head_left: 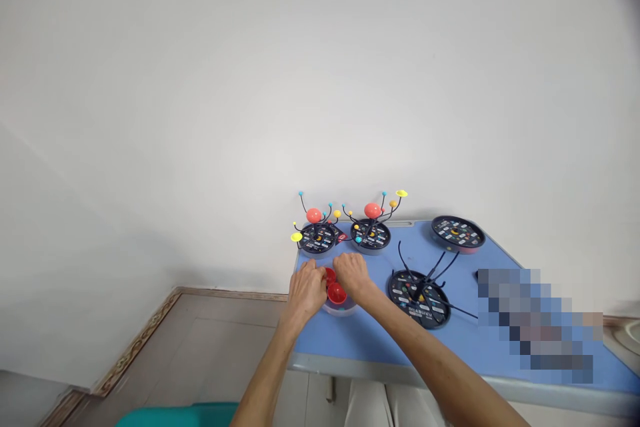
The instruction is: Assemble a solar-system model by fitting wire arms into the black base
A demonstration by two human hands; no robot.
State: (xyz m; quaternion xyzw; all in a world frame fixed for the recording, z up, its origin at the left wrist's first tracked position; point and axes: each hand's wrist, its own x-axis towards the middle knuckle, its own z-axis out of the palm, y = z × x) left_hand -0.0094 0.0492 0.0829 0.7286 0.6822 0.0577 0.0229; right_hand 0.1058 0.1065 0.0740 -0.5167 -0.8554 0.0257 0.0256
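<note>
Both hands are close together over a clear round container (341, 311) near the table's left front. Inside it lies a red half-sphere shell (337, 293), with a second red piece (330, 275) just behind. My left hand (309, 287) is at the container's left side, its fingers curled; what they hold, if anything, is hidden. My right hand (351, 273) reaches over the right side with bent fingers, and its fingertips cannot be made out. To the right stands a black round base (419, 299) with bare curved rods on a central post.
Two solar system models (314, 215) (372, 211) with coloured balls stand at the back left of the blue table (370, 337). Another round base (457, 233) without rods sits at the back right. A blurred-out patch covers the right side. A teal stool (180, 415) is below left.
</note>
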